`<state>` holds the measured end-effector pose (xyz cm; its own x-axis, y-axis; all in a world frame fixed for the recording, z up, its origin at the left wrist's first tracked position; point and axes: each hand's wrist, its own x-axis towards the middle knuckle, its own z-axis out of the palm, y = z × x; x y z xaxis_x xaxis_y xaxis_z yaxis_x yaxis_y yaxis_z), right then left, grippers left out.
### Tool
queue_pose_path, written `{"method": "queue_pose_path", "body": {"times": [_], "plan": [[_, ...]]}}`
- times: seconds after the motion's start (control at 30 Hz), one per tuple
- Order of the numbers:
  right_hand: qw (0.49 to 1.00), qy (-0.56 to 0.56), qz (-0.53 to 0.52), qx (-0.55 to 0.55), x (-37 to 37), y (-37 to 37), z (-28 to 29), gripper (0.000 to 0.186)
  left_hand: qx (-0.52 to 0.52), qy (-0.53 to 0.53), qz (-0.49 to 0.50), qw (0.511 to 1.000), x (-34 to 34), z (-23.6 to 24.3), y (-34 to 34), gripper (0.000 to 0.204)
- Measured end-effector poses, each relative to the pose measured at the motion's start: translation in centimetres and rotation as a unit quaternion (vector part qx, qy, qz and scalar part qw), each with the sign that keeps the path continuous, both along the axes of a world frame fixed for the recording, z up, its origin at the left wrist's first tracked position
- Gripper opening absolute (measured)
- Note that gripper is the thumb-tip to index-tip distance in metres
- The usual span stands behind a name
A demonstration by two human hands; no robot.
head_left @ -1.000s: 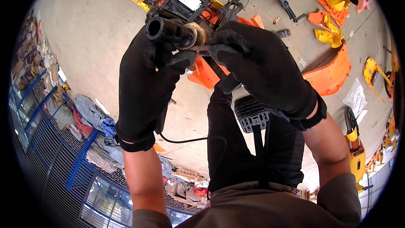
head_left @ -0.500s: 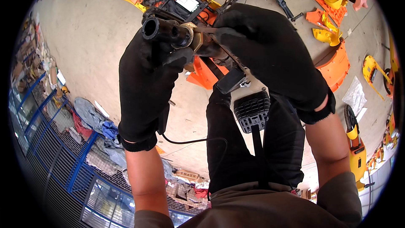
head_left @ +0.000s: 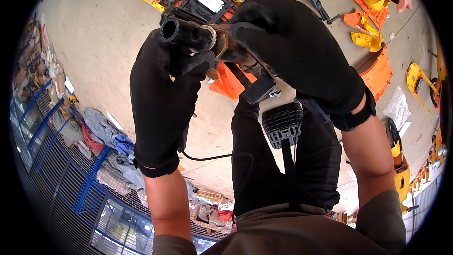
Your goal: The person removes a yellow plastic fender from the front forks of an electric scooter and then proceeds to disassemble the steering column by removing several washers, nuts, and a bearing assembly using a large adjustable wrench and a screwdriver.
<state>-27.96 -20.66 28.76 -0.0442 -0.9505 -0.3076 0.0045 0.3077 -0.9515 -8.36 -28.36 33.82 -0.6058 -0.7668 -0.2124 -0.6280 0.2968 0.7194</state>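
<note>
- At the left edge of the floor (head_left: 94, 42) lies a heap of rags and scrap (head_left: 101, 134) beside a blue metal frame (head_left: 89, 179).
- The left hand (head_left: 160, 104), in a black glove, is closed around a black rubber hose (head_left: 181, 30). The hose is held up in the air in front of the person, with its open end pointing to the upper left.
- A metal clamp ring (head_left: 211, 39) sits around the hose, just where the two hands meet.
- The right hand (head_left: 302, 52), also in a black glove, is clamped on the part (head_left: 257, 82) that joins the hose. Its fingertips press at the ring.
- I judge that the step is to work the ring or the joint. It goes well if the left hand keeps the hose steady and the right hand turns or pulls in line with the hose, not sideways.
- Below the hands, a black pedal-like piece (head_left: 282, 123) hangs between the knees.
- On the right side of the floor, orange and yellow plastic covers (head_left: 373, 66) lie well apart from the hands.
</note>
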Motion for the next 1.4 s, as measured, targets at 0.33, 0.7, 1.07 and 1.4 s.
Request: {"method": "queue_pose_path", "body": {"times": [0.33,0.7,1.07,1.4], "plan": [[0.998,-0.044,-0.045,-0.009,0.4,0.9,0.9,0.015,0.111,0.01,0.04,0.993,0.1,0.5,-0.1,0.034],[0.997,-0.058,-0.046,0.006,0.5,1.5,1.8,0.014,0.09,0.041,0.021,0.995,0.2,0.2,-0.4,0.022],[0.992,0.073,0.007,-0.103,-0.5,0.1,-0.6,0.016,0.174,0.072,0.093,0.978,-0.2,0.5,-0.2,0.028],[0.992,0.059,0.092,-0.056,-2.2,-3.5,0.9,0.024,0.087,0.053,0.094,0.99,-0.2,2.1,-0.5,0.036]]}}
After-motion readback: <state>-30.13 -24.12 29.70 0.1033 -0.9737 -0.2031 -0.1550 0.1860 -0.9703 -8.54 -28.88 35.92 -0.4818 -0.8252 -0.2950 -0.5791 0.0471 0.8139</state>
